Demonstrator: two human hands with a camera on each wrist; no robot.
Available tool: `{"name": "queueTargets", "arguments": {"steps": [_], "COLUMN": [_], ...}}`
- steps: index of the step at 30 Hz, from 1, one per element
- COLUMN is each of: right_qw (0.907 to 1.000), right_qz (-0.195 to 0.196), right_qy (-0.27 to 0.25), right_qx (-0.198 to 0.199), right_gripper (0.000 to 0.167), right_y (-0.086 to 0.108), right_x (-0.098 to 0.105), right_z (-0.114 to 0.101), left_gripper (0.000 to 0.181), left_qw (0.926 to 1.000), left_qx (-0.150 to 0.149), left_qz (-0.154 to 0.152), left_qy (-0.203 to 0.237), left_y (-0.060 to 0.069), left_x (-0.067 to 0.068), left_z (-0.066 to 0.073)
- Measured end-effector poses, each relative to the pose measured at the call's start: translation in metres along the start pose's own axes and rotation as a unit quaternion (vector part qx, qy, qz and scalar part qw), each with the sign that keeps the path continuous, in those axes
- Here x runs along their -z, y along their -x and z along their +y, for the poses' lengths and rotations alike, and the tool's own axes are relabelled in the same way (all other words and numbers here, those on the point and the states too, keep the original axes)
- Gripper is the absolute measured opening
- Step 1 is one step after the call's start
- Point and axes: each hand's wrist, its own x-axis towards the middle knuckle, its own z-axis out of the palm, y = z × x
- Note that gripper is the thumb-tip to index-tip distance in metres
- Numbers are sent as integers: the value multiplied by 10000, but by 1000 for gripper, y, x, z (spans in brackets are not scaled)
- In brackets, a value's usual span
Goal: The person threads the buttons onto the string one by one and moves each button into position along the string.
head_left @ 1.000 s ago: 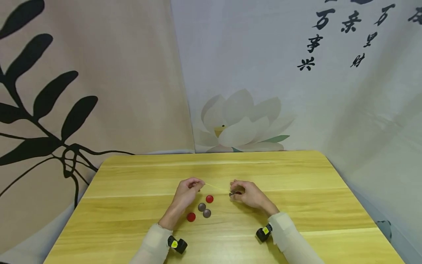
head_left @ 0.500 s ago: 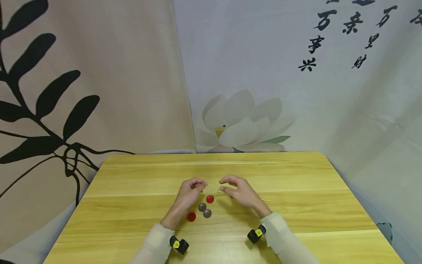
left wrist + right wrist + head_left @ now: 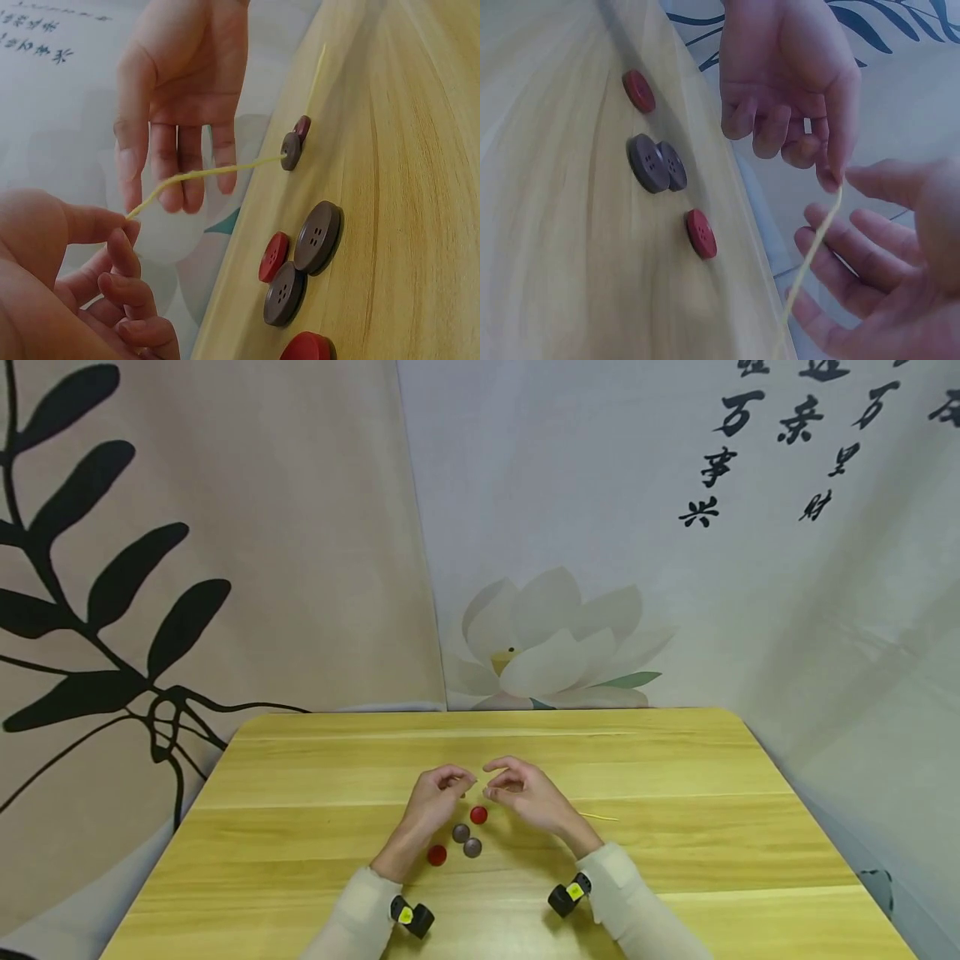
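2 btns, a gry-brn btn (image 3: pixel 289 152) and a dk red btn (image 3: pixel 303 126), strung on yel. cord (image 3: pixel 225 170) at tbl (image 3: pixel 337 777) surface. L hand (image 3: pixel 431 800): thumb + fingertip pinched on cord end. R hand (image 3: pixel 531 797): fingers apart, thumb near L fingertips. Nearer person: 2 loose brn btns (image 3: pixel 317 234), touching, between 2 loose red btns (image 3: pixel 274 256).

Two loose red buttons (image 3: pixel 274 256), two loose brown buttons (image 3: pixel 317 236), one brown button (image 3: pixel 292 152) that was threaded on one yellow string (image 3: pixel 184 177), one dark red button (image 3: pixel 303 126), two black wrist cameras (image 3: pixel 422 921)
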Motion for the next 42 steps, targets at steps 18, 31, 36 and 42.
{"name": "queueTargets", "arguments": {"steps": [18, 31, 36, 42], "right_qw": [9967, 9905, 9898, 9894], "right_qz": [571, 857, 888, 948], "right_qy": [527, 1026, 1030, 1032], "right_qx": [245, 327, 425, 374], "right_gripper": [16, 5, 6, 7], "right_y": [-2, -2, -2, -2], "right_x": [-5, -5, -5, -6], "right_z": [-3, -4, -2, -2], "left_gripper": [20, 19, 19, 19], "left_qw": [9999, 9998, 9998, 9997], "left_qx": [19, 115, 94, 64], "left_qz": [-89, -147, -195, -248], "left_qy": [-49, -6, 0, -8], "left_y": [3, 2, 3, 3], "left_x": [-2, -2, -2, 0], "left_z": [2, 4, 4, 4]}}
